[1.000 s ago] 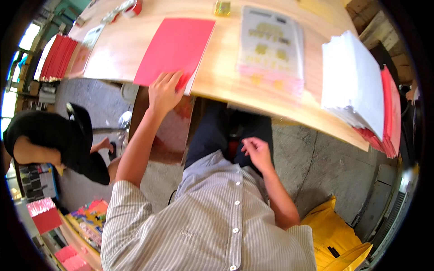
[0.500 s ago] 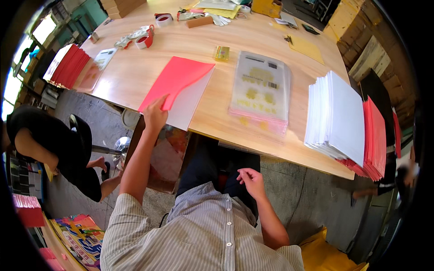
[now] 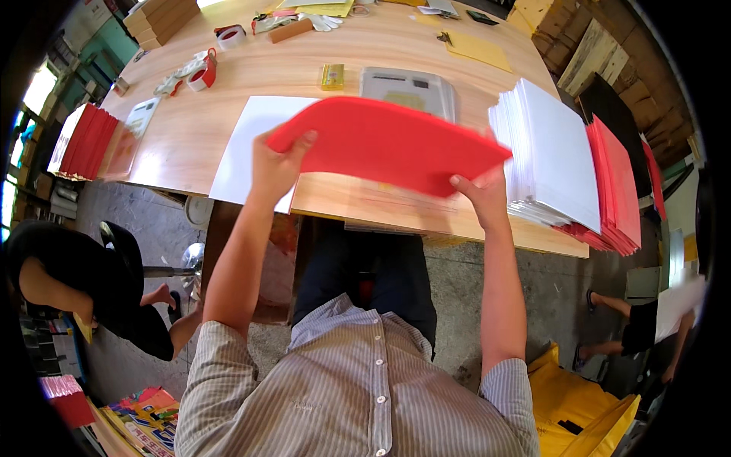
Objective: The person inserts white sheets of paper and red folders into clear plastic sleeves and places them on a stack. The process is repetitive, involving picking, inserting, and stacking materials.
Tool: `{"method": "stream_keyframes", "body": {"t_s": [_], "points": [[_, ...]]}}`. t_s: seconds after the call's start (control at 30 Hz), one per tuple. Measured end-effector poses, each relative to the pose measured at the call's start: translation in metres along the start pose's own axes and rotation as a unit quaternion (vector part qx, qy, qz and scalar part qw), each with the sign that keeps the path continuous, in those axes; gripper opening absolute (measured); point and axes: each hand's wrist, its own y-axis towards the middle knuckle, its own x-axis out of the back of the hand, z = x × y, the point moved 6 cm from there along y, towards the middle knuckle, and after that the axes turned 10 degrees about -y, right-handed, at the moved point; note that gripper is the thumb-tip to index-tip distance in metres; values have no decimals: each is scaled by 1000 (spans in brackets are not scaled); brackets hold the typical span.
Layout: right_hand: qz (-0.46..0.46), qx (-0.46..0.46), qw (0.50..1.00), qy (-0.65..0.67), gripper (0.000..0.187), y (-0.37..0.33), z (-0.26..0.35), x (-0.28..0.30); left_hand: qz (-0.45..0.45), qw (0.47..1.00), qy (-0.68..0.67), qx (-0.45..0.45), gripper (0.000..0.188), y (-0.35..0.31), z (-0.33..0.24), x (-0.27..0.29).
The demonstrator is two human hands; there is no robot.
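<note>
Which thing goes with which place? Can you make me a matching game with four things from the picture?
Things:
1. Red sheet
2. White sheet
3. White stack
4. Small yellow box

Places:
A. Lying flat on the table, partly hidden by the left hand
B. Just left of the clear plastic bags
C. Curved, held between the left hand and the right hand
D. At the right end of the table, beside the red stack

Right pairs: 1-C, 2-A, 3-D, 4-B
</note>
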Motion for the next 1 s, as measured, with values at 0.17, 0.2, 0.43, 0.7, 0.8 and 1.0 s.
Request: {"method": "stream_keyframes", "body": {"t_s": [0.17, 0.2, 0.43, 0.7, 0.8, 1.0], "points": [[47, -149, 986, 60, 48, -26, -41, 14, 124, 986, -100, 54, 24, -3, 35, -44], [19, -142, 988, 62, 42, -29, -41, 15, 143, 982, -113, 55, 24, 0, 41, -45], [51, -159, 981, 97, 48, -40, -57, 14, 200, 942, -229, 140, 30, -10, 88, -48], [25, -113, 988, -98, 44, -40, -38, 15, 169, 978, -100, 76, 29, -6, 70, -52], [-13, -101, 975, -197, 40, -56, -4, 30, 178, 981, -58, 54, 30, 5, 35, -55], [-176, -129, 969, 115, 51, -128, 7, 54, 146, 984, -72, 68, 43, 21, 41, -76]]}}
